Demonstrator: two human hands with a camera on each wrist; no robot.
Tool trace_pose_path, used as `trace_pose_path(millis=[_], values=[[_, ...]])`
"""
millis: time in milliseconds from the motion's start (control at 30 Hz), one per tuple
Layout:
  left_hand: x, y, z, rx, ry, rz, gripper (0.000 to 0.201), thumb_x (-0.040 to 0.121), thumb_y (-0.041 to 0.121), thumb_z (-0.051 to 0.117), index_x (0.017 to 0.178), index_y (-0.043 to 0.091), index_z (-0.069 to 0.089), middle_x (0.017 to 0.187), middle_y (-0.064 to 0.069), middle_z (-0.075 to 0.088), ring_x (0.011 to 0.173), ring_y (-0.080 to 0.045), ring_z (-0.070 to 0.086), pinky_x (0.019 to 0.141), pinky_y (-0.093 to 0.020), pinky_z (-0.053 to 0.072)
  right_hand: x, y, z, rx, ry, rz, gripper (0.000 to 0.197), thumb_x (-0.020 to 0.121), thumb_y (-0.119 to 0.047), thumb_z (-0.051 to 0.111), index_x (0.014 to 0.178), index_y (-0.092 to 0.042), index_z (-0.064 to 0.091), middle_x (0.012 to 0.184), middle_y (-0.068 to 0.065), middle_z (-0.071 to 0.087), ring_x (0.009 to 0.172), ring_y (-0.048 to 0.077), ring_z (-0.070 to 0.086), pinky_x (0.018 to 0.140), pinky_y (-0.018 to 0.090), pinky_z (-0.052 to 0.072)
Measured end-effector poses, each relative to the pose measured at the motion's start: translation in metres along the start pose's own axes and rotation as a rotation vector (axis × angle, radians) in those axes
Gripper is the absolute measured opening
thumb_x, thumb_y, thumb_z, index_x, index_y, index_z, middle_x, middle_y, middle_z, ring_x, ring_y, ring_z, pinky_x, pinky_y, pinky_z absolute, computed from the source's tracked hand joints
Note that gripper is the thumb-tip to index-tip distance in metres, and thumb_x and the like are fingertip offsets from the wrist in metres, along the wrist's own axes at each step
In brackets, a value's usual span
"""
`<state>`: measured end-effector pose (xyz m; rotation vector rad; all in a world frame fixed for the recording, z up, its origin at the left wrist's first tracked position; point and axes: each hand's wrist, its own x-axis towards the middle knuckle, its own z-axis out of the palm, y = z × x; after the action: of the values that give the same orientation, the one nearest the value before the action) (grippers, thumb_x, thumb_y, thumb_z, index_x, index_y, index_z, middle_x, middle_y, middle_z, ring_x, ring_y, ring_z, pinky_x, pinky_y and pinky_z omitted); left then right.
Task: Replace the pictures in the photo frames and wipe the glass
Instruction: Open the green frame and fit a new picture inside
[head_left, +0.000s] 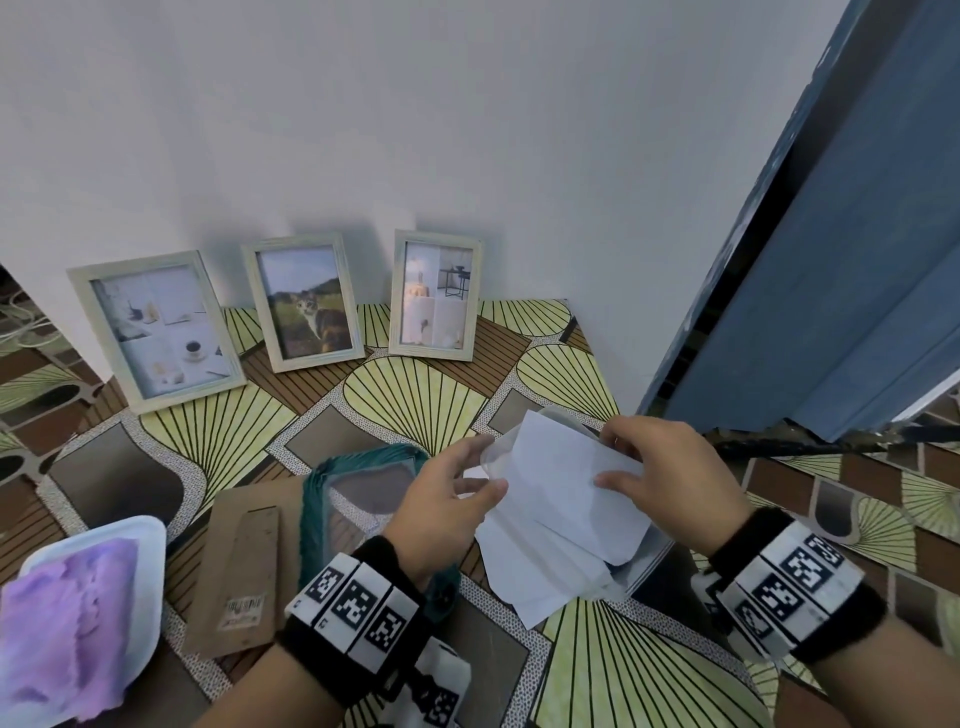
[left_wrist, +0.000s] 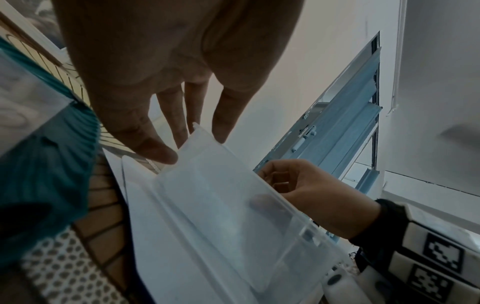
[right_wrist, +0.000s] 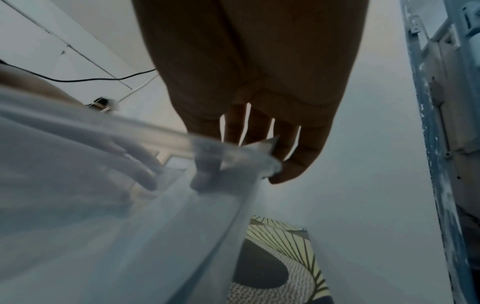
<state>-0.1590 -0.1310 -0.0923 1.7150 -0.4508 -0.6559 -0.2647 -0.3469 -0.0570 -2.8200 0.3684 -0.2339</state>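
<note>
Pinching the clear sleeve (head_left: 493, 457) mid-frame, left hand (head_left: 441, 499) grips its edge; right hand (head_left: 660, 478) clamps the white prints (head_left: 566, 499) inside. Thin, floppy, slippery stuff, I'd say, so grab edges. Frames (head_left: 306, 301) wait upper left.

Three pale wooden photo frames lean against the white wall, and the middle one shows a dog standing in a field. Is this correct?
Not quite. In the head view the three pale wooden photo frames do lean against the white wall, but the middle frame shows a cat standing in a field, not a dog. The other two frames show pale collage pictures.
</note>
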Motion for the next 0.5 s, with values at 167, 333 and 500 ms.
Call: trace_pose_path(millis=[167,333,500], values=[[0.0,-0.001,0.0,-0.008,0.003,0.002,0.045,0.094,0.012,0.064,0.135,0.026,0.051,0.127,0.016,0.06,0.105,-0.012,0.065,0.069,-0.019,0.051,-0.002,0.005,0.002,0.004,0.051,0.003,0.02,0.087,-0.025,0.071,0.103,-0.025,0.058,0.087,-0.012,0.063,0.077,0.01,0.058,0.064,0.027,0.045],[0.001,0.0,0.0,0.004,0.006,0.003,0.045,0.093,0.012,0.064,0.133,0.028,0.052,0.127,0.015,0.06,0.104,-0.012,0.064,0.066,-0.017,0.051,-0.005,0.001,-0.002,0.012,0.046,0.044,0.018,0.097,-0.024,0.058,0.109,-0.024,0.046,0.081,-0.001,0.065,0.067,0.018,0.059,0.056,0.035,0.05],[0.0,0.0,-0.002,0.032,0.011,0.023,0.043,0.092,0.014,0.066,0.129,0.032,0.053,0.124,0.017,0.06,0.104,-0.008,0.063,0.073,-0.021,0.055,-0.01,-0.009,-0.014,0.093,0.087,0.044,0.007,0.099,-0.025,0.052,0.097,-0.026,0.046,0.084,-0.005,0.062,0.075,0.015,0.058,0.064,0.038,0.048]])
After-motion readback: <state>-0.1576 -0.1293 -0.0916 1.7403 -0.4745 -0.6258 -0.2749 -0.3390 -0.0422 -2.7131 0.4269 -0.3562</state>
